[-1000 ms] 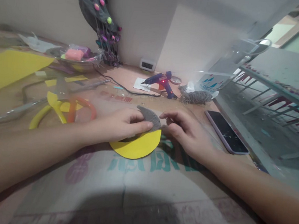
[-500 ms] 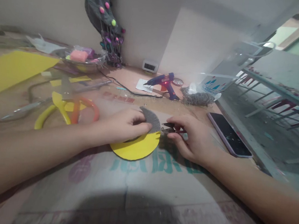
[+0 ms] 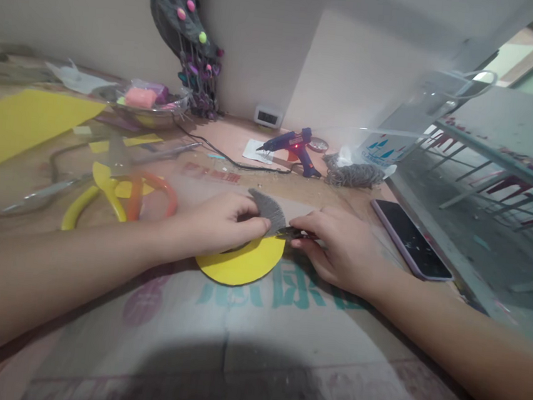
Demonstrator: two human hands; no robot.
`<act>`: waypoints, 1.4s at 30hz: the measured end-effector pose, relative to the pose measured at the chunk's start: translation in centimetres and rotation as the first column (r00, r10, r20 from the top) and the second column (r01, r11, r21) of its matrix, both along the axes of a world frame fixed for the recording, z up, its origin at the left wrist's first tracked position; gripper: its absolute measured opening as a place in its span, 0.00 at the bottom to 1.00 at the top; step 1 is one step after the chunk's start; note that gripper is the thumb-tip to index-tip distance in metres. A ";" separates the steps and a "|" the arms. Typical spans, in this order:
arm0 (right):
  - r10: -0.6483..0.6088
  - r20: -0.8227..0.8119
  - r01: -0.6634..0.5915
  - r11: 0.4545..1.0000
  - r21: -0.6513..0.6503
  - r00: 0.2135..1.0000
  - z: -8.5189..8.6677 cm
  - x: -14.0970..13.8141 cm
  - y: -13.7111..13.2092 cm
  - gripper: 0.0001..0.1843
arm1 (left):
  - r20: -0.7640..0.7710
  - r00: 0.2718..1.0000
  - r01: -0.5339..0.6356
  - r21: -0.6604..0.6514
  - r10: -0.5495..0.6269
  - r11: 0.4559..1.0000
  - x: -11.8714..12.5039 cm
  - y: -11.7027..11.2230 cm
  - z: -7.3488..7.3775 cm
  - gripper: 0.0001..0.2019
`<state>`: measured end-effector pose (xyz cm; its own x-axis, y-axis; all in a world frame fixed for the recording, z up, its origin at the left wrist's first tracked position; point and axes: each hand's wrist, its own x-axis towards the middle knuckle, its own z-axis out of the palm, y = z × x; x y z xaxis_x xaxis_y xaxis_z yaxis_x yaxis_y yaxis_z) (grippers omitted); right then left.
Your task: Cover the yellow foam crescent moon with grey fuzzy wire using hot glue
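Note:
My left hand (image 3: pixel 227 221) is closed on a yellow crescent-shaped cutout (image 3: pixel 244 264), its thumb pressing on the upper part. Grey yarn (image 3: pixel 268 211) covers that upper end in close wraps, while the lower curve is bare yellow. In my right hand (image 3: pixel 333 238) is a pair of small dark snips (image 3: pixel 294 233), pinched between thumb and fingers. Their blades touch or nearly touch the cutout's right edge, where the grey meets the yellow. The fingers hide most of the snips' handles.
Behind the hands lie a blue glue gun (image 3: pixel 293 145) with a red light and a grey yarn bundle (image 3: pixel 356 172). A phone (image 3: pixel 411 239) rests at the right edge. Orange- and yellow-handled scissors (image 3: pixel 80 207) and a yellow sheet (image 3: pixel 23 126) are at left.
My right hand has moved slightly left, bringing the snips to the cutout's edge. The snips' blades, apart before, are now closed together. My left hand and the cutout stay in place.

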<state>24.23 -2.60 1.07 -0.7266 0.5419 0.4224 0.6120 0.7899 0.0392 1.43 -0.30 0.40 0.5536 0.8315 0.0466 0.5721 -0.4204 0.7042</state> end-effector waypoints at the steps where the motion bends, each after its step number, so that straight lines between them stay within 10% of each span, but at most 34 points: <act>1: -0.001 0.001 0.001 1.000 0.002 1.000 0.0 0.0 0.0 0.12 | 0.002 1.000 0.002 -0.001 -0.002 1.000 0.0 0.0 0.0 0.17; 42: 0.051 -0.018 -0.050 0.996 0.080 0.999 -0.2 0.0 0.1 0.10 | -0.006 1.000 -0.014 -0.013 0.014 1.000 0.0 -0.2 0.0 0.17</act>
